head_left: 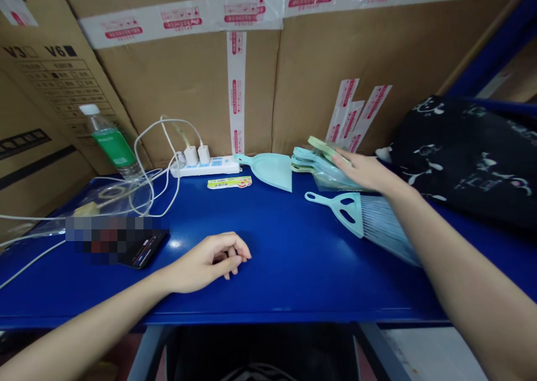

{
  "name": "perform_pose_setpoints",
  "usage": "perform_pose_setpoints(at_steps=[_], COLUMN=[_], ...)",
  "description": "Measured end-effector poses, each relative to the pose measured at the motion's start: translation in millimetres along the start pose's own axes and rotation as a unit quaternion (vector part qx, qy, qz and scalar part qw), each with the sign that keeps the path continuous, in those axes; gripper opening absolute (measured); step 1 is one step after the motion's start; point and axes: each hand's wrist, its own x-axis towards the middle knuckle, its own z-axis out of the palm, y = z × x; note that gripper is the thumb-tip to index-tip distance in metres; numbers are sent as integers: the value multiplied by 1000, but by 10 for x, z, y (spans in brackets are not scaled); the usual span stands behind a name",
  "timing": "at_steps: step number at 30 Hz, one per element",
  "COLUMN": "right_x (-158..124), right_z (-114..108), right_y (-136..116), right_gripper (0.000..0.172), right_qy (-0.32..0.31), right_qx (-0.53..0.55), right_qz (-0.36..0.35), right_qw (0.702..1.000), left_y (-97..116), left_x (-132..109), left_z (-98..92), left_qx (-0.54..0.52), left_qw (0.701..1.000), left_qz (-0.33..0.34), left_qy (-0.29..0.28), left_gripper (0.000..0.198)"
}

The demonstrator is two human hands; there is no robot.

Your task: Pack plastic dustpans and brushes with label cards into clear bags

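Observation:
My left hand (213,262) rests loosely curled on the blue metal shelf (289,269), holding nothing, to the right of a black smartphone (142,250) that is partly pixelated. My right hand (363,172) lies over a stack of pale green and teal plastic dustpans (312,161) in a clear bag (335,179), with its fingers on the top piece. Below that hand lies a teal hand broom (339,213) with pale bristles. A single teal dustpan (268,171) sits left of the stack.
A white power strip (205,167) with two chargers and tangled white cables lies by the cardboard boxes (176,84) at the back. Nearby stand a water bottle (111,143) and a yellow label (229,182). A black patterned bag (465,157) lies right.

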Motion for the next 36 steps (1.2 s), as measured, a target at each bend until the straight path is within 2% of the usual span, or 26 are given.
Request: perform_pose_setpoints(at_steps=[4, 6, 8, 10, 12, 13, 15, 19, 23, 25, 27, 30, 33, 36], right_x=[-90, -126, -162, -192, -213, -220, -229, -239, -253, -269, -291, -328, -361, -387], right_z=[-44, -67, -88, -106, -120, -125, -130, -121, -118, -123, -122, -95, -44, 13], right_y=[-140, -189, -224, -245, -250, -248, -236, -207, -230, -273, -325, -394, -439, -468], right_gripper=[59, 57, 56, 56, 56, 55, 55, 53, 46, 37, 29, 24, 27, 36], right_qy=[5, 7, 7, 6, 2, 0, -3, 34, 142, 162, 120, 3, -70, -99], right_qx=[-3, -3, -3, -3, -2, -2, -2, -23, -50, -49, -45, -56, -96, -137], right_qz=[58, 71, 77, 78, 74, 71, 66, 29, -111, -188, -250, -291, -265, -234], right_qw=[998, 997, 997, 997, 997, 997, 998, 999, 982, 967, 960, 955, 957, 957], left_y=[83, 171, 279, 384, 462, 486, 503, 445, 393, 401, 424, 447, 412, 318], left_x=[89, 210, 398, 640, 908, 1040, 1278, 1592, 1685, 1664, 1595, 1400, 1118, 822], left_z=[37, 71, 110, 145, 170, 177, 181, 170, 187, 217, 260, 335, 406, 454], left_qx=[132, 270, 435, 583, 672, 696, 724, 735, 740, 743, 746, 752, 764, 766], left_qw=[991, 961, 896, 807, 734, 709, 678, 665, 660, 655, 650, 640, 618, 607], left_qz=[27, 58, 84, 80, 78, 83, 84, 80, 103, 122, 138, 156, 184, 212], left_qy=[12, 20, 37, 43, 62, 72, 91, 108, 79, 61, 44, 28, 20, 21], left_gripper=[14, 16, 21, 27, 33, 34, 37, 37, 31, 31, 31, 31, 30, 25])
